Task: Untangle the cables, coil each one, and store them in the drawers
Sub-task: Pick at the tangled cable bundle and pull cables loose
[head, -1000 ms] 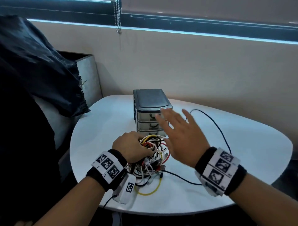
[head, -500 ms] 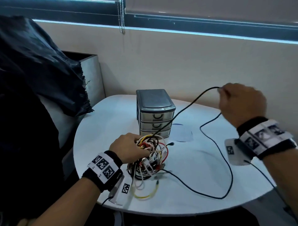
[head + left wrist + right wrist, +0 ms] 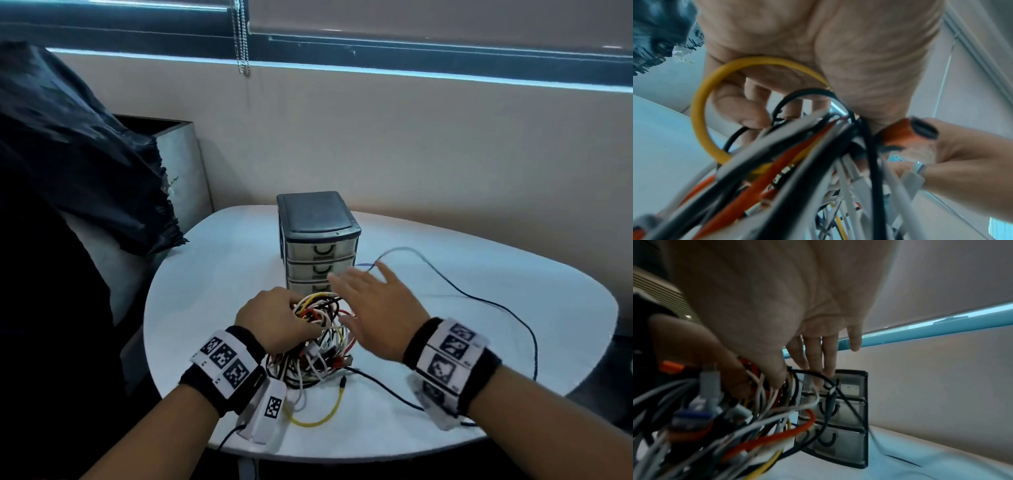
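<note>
bottom drawer (image 3: 306, 286) part hidden by hands, tangle (image 3: 318, 342) blurred

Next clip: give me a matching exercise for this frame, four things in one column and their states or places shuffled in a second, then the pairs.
Things:
1. left hand
2. right hand
3. drawer unit
4. black cable

States or places:
A. all three drawers closed, standing behind the tangle
B. fingers spread, holding nothing, above the tangle
C. trails loose across the table to the right
D. grips the cable tangle

Pairs: 1-D, 2-B, 3-A, 4-C
</note>
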The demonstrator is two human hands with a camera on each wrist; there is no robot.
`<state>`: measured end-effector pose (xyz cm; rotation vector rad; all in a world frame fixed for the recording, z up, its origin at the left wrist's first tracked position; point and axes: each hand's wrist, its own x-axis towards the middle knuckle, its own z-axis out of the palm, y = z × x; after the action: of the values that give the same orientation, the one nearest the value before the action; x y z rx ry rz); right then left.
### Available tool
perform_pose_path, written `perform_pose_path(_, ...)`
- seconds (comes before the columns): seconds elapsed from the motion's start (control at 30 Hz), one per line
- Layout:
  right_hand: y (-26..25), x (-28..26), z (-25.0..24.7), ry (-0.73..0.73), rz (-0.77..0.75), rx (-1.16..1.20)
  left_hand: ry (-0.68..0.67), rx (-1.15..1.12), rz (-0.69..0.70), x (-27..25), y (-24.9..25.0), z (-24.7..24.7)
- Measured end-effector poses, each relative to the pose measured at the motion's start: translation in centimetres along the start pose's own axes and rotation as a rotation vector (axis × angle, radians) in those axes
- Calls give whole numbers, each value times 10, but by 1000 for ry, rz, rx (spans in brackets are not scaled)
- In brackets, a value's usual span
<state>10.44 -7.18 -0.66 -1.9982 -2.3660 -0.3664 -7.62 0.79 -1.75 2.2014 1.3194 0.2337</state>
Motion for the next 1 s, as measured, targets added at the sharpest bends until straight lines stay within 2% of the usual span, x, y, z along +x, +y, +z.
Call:
perform_pose_path(0.07,-9,6,-1,5,-60,-102,5,-6,13,-1,0,1)
perform_pose_path(0.17,-1,6,-8,35,3,-117,12,-40,17,-4,-2,-3)
perform_pose_path(0.2,5,8,-10,117,9,-111,12,-52,26,-3,-2,-5)
perform_pose_path(0.27,19,8,-27,303,133,-75,13,-74,41,-2,-3,-8)
perform_pose_path(0.33,51,12,-52,591,372,14,-10,-64,23,0,-7,-8)
perform_pose_path(0.37,70,13,-67,682,508,32,-25,-53,11,0,-11,-6)
perform_pose_path(0.4,87,12,-79,664,626,59,-25,-60,4,-1,-15,-3)
perform_pose_path(0.47,113,5,-87,544,722,87,2,-126,-6,-3,-24,0)
perform_pose_path(0.6,120,-2,-58,351,655,36,53,-349,-30,-1,-32,-6)
perform_pose_path(0.67,118,-2,-36,167,692,-1,73,-456,-40,0,-33,-10)
perform_pose_path(0.73,110,-4,-20,-80,711,-48,110,-539,-50,-1,-34,-14)
perform_pose_path(0.77,103,-6,-13,-157,700,-56,139,-572,-57,-2,-35,-15)
perform_pose_path(0.8,94,-8,-6,-175,677,-34,169,-603,-62,-2,-36,-17)
perform_pose_path(0.87,70,-10,6,-51,597,122,212,-666,-84,-1,-40,-18)
perform_pose_path(0.93,43,-12,18,62,485,474,223,-725,-132,-1,-45,-17)
perform_pose_path(1.0,21,-16,24,-78,403,805,202,-777,-193,0,-50,-14)
